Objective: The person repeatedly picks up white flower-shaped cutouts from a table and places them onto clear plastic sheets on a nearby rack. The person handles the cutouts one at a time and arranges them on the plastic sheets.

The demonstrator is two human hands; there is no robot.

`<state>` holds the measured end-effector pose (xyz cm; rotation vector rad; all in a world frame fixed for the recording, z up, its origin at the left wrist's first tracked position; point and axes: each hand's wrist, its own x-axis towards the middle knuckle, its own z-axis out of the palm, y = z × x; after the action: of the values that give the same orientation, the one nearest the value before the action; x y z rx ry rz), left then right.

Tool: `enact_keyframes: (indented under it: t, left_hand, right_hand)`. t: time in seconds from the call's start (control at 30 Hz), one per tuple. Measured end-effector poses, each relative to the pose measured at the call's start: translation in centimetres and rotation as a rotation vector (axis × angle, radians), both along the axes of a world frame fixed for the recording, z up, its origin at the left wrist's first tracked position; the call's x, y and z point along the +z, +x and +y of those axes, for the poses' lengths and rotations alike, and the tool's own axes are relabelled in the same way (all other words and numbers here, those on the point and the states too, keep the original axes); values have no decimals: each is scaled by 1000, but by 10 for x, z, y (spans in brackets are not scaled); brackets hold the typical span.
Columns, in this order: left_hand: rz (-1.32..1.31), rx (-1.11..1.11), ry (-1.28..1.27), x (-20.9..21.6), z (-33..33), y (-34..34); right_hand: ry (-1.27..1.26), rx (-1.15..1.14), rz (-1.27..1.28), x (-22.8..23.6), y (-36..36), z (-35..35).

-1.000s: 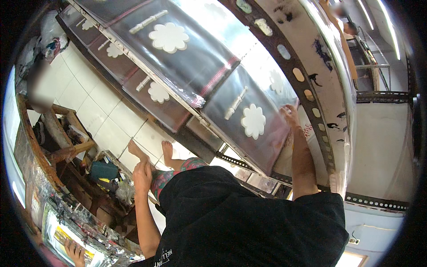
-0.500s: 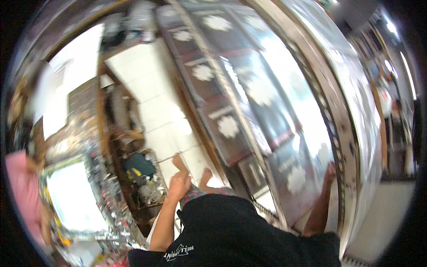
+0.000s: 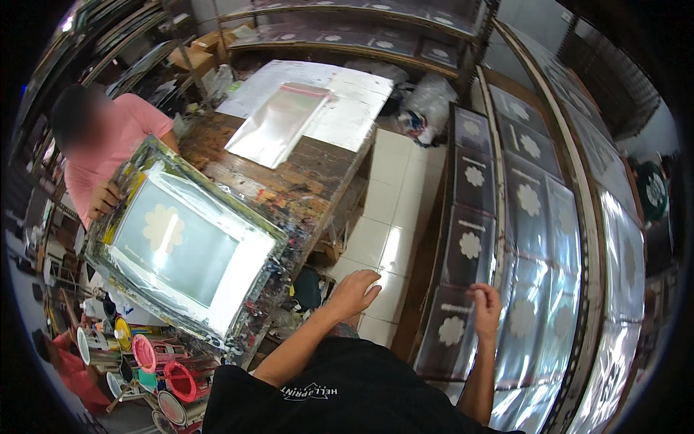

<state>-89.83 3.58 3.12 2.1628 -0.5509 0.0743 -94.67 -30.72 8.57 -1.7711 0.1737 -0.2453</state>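
Right hand (image 3: 486, 305) touches a dark flower-printed sheet (image 3: 454, 329).

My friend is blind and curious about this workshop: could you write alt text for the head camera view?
Seen from above, a person's right hand touches dark flower-printed sheets laid in rows on a long rack, while the left hand hovers open over the white tiled floor. Beside a paint-stained wooden table, another person holds a printing screen.
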Motion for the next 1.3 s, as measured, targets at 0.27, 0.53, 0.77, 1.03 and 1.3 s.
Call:
enact_keyframes:
  t: [0.27,0.53,0.77,1.03,1.3]
  left_hand:
    - [196,144,-4,-6,41,42]
    - [49,344,-75,4,40,98]
    - [-335,708,197,28,64,221]
    - [-163,878,669,-46,93,314]
    - [-304,483,563,-2,24,281]
  right_hand:
    - [101,291,235,-95,57,92]
    - [377,306,627,-200,72,75]
    - [153,393,664,-201,168,32]
    - [136,345,625,-179,235,3]
    - [574,456,656,-101,252,52]
